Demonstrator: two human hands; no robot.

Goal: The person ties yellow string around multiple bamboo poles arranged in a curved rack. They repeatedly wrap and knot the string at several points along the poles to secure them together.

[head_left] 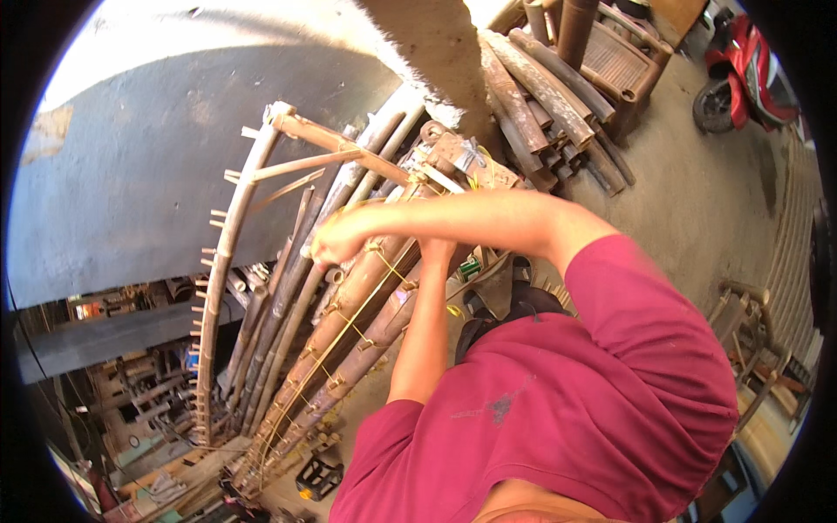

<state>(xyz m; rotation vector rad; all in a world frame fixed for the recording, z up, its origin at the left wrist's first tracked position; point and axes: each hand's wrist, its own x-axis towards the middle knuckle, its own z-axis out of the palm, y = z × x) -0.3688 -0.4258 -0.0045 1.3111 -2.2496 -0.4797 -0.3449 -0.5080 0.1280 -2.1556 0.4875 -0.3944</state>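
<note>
My right arm reaches across to the left, over my left forearm. My right hand [342,237] is closed above the bamboo poles; whatever its fingers hold is too small and blurred to make out. My left hand [436,248] lies mostly behind the right forearm, at the upper part of the bamboo frame, so its fingers are hidden. Below the hands slants this frame: two thick bamboo poles [353,301] with short pegs along them. A yellow cord [336,344] runs down between the poles. More yellow cord and a wooden block [471,161] show at the frame's upper end.
A curved bamboo piece with pegs [225,253] stands at left before a grey wall [174,174]. Dark bamboo poles [292,288] lean beside it. At the top are a rough pillar [436,52] and stacked bamboo [545,96]. A red motorcycle [748,83] stands far right.
</note>
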